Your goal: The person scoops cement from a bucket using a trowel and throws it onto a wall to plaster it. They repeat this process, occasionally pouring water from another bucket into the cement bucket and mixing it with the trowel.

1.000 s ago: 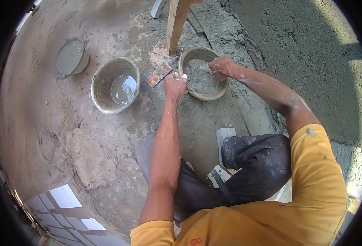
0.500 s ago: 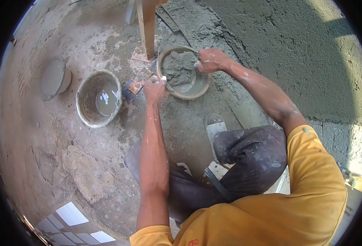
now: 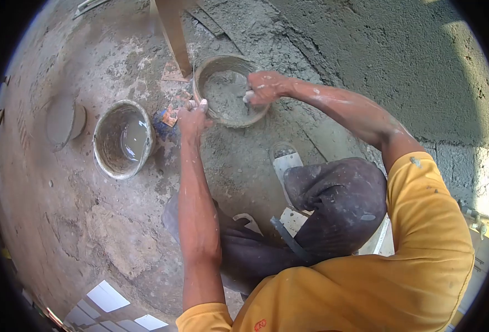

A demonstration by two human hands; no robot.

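A round bucket (image 3: 239,123) of wet grey mortar (image 3: 222,94) stands on the floor in front of me. My left hand (image 3: 193,117) is closed on its near left rim, thumb on top. Over the right side of the mortar, my right hand (image 3: 265,88) is held in a fist, knuckles up. Whatever it grips is hidden by the fingers and sunk in the mortar. The mortar around that fist looks wet and smeared.
A second bucket (image 3: 101,145) with greyish water stands to the left, beyond it a mortar-coated round container (image 3: 62,123). A wooden post (image 3: 172,39) rises behind the mortar bucket. Fresh mortar coats the surface (image 3: 388,72) at right. My shoe (image 3: 286,166) is close by.
My right hand has moved from the bucket's right rim inward over the mortar, which now looks more spread and smooth. My left hand keeps its hold on the rim. The view has shifted slightly.
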